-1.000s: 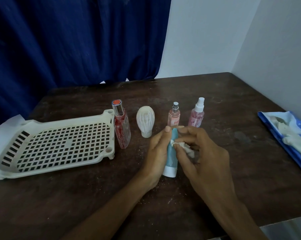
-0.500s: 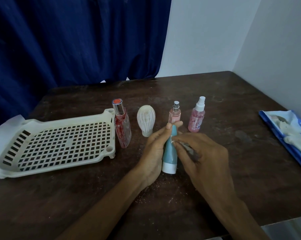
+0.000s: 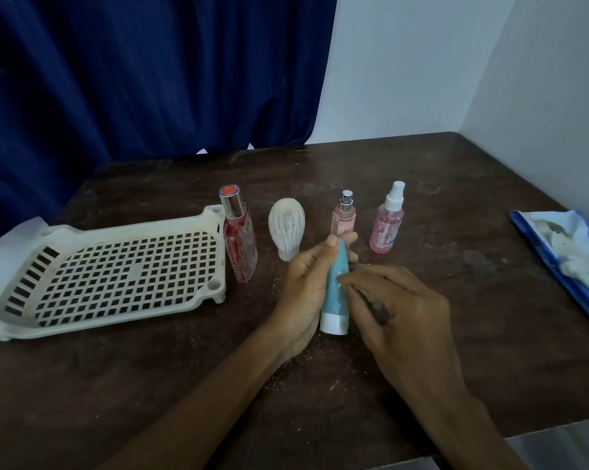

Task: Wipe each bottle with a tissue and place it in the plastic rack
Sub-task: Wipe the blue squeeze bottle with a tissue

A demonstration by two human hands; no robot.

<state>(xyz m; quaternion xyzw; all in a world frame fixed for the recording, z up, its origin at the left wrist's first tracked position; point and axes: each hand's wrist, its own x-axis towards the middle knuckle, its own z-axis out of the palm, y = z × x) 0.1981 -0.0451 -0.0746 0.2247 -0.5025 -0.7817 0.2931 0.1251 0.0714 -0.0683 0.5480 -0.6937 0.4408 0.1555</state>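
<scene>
The left hand (image 3: 303,283) grips the blue tube (image 3: 335,290), cap down. The right hand (image 3: 398,310) curls against it; what it pinches, I cannot tell.

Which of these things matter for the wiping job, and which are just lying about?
Job: teal bottle in left hand, tissue in right hand, rack, red bottle, white bottle, pink bottle, spray bottle.
Lying about: blue pack, white sheet, curtain.
</scene>
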